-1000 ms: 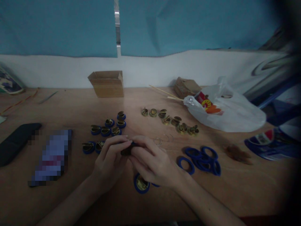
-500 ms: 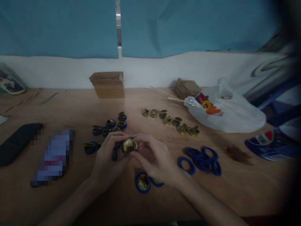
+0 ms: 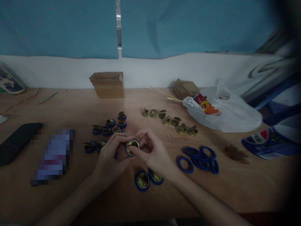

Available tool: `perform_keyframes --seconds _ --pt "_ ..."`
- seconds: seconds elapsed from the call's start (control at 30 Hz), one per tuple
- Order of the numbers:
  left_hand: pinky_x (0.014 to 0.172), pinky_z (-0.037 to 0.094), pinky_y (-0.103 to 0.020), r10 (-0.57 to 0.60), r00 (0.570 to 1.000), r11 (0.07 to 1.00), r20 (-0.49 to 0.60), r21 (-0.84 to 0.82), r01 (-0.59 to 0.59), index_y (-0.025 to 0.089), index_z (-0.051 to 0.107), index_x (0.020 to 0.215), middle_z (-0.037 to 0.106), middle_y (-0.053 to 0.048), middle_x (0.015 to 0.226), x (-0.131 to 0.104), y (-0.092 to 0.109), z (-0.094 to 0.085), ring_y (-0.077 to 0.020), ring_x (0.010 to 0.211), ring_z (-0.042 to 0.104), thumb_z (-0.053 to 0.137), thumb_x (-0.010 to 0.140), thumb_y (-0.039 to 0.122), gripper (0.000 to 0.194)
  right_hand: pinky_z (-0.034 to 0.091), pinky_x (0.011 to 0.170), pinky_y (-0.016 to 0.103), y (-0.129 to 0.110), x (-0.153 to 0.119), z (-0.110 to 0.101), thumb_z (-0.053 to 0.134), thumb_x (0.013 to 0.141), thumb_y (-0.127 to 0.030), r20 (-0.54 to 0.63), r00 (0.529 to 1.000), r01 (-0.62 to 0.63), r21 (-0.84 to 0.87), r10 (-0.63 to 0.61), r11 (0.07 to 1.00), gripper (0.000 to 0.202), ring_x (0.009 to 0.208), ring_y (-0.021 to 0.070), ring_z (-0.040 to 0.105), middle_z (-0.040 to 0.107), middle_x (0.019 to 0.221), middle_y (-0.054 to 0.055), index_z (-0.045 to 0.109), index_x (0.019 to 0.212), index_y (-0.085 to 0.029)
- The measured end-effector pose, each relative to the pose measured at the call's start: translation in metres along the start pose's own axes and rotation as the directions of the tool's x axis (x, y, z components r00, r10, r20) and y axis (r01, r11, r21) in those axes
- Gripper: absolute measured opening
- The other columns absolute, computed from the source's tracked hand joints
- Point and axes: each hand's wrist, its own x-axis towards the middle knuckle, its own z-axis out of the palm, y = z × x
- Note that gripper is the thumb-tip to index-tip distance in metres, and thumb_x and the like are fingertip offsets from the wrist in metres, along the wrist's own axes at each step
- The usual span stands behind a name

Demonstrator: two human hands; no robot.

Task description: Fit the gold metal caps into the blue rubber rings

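Between my two hands is a round brass-coloured metal piece (image 3: 132,147) with a dark rim, its hollow side facing me. My left hand (image 3: 110,153) grips its left edge between thumb and fingers. My right hand (image 3: 155,153) is closed on its right side, the thumb pressing over the face. Just below lie two brass pieces in blue rings (image 3: 142,181). Several more blue-ringed brass pieces (image 3: 107,131) sit left of my left hand, some hidden behind it. Beyond my right hand, several brass pieces without rings (image 3: 175,121) stand in a slanting row. Loose blue rings (image 3: 199,158) are heaped at right.
An open cardboard box (image 3: 109,85) stands by the wall. At the back right are a crumpled cardboard piece (image 3: 185,88) and a white plastic bag (image 3: 235,114). A blue drink package (image 3: 261,144) lies far right. At left are a black case (image 3: 18,141) and a blurred-out flat item (image 3: 55,157).
The brass piece has turned from its domed side to its hollow side, and my right thumb has come over its face. The whole view has shifted slightly.
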Motion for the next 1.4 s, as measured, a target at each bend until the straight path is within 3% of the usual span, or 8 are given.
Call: perform_keyframes --seconds 0.57,0.97,1.1,1.2,1.3,1.4 --pt "0.080 0.057 -0.032 0.135 0.991 0.979 0.022 0.148 -0.137 0.021 0.057 0.108 0.062 -0.007 0.104 0.000 0.004 0.001 -0.0191 0.095 0.066 0.070 0.075 0.007 0.038 0.037 0.049 0.021 -0.001 0.000 0.000 0.063 0.081 -0.026 0.004 1.000 -0.005 -0.026 0.005 1.000 0.017 0.054 0.0095 0.047 0.047 0.063 -0.007 0.048 0.088 -0.022" --pt "0.083 0.055 -0.038 0.142 0.990 0.963 0.027 0.227 -0.144 0.020 0.061 0.106 0.068 -0.008 0.104 0.001 0.004 -0.002 -0.0226 0.098 0.061 0.061 0.068 -0.005 0.046 0.045 0.058 0.025 0.000 -0.001 -0.008 0.059 0.082 -0.019 0.064 0.997 0.048 -0.060 -0.044 0.997 0.021 0.067 0.0118 0.053 0.055 0.080 -0.002 0.047 0.099 -0.022" --pt "0.085 0.053 -0.039 0.202 0.975 0.940 0.096 0.261 -0.221 0.020 0.057 0.112 0.069 -0.006 0.105 -0.001 0.003 -0.001 -0.0228 0.098 0.058 0.056 0.067 -0.008 0.054 0.045 0.061 0.026 -0.002 0.003 -0.016 0.059 0.082 -0.020 -0.065 0.996 0.052 -0.143 -0.062 0.988 0.017 0.068 0.0122 0.053 0.056 0.085 0.000 0.050 0.096 -0.021" --pt "0.090 0.051 -0.040 0.169 0.965 0.941 0.201 0.259 -0.219 0.020 0.056 0.113 0.066 -0.006 0.108 -0.005 0.001 0.001 -0.0230 0.103 0.056 0.055 0.068 -0.007 0.053 0.043 0.060 0.026 -0.002 0.006 -0.019 0.058 0.082 -0.021 -0.151 0.988 0.014 -0.160 -0.039 0.987 0.011 0.066 0.0121 0.052 0.055 0.082 -0.001 0.051 0.091 -0.020" --pt "0.092 0.051 -0.039 0.094 0.951 0.941 0.296 0.286 -0.182 0.020 0.054 0.113 0.062 -0.007 0.114 -0.009 -0.002 0.002 -0.0216 0.107 0.055 0.048 0.071 -0.009 0.051 0.041 0.057 0.025 0.000 0.007 -0.020 0.055 0.083 -0.020 -0.165 0.986 -0.017 -0.184 -0.014 0.983 0.006 0.064 0.0121 0.051 0.054 0.076 -0.002 0.051 0.088 -0.020" --pt "0.090 0.052 -0.037 0.096 0.941 0.922 0.325 0.326 -0.207 0.019 0.054 0.107 0.061 -0.007 0.113 -0.011 -0.006 0.002 -0.0203 0.106 0.057 0.039 0.070 -0.013 0.051 0.040 0.056 0.025 0.002 0.007 -0.019 0.054 0.083 -0.019 -0.135 0.991 -0.028 -0.228 -0.003 0.973 0.005 0.062 0.0122 0.051 0.053 0.072 -0.003 0.051 0.088 -0.020"
